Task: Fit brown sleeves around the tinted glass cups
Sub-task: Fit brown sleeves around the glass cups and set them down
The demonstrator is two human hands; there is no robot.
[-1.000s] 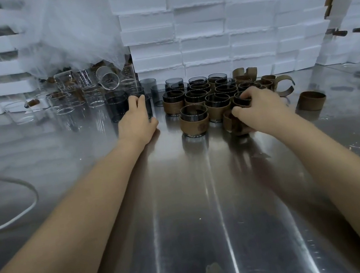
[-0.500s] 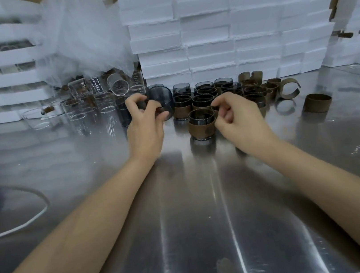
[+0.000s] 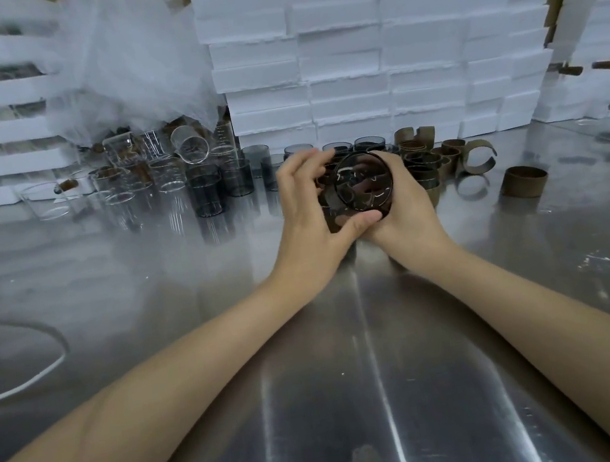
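A tinted glass cup [image 3: 363, 181] is held tilted above the steel table, its round end facing me. My left hand [image 3: 311, 206] grips it from the left, thumb under the rim and fingers over the top. My right hand [image 3: 404, 204] cups it from the right and below. Whether a brown sleeve is in my hands I cannot tell. Behind my hands stand sleeved cups [image 3: 423, 173], mostly hidden. Bare tinted cups [image 3: 206, 190] stand to the left. Loose brown sleeves [image 3: 523, 181] and an open curled one [image 3: 477, 161] lie to the right.
Clear glass cups [image 3: 130, 181] crowd the back left under a white plastic bag [image 3: 127, 59]. White foam boxes [image 3: 378, 42] are stacked along the back and right. A white cable [image 3: 29, 380] curves at the left. The steel table [image 3: 319, 387] reaches toward me.
My left hand has carried the tinted cup from the left cluster to the middle. My right hand has left the sleeved cups and closed on the cup from the right.
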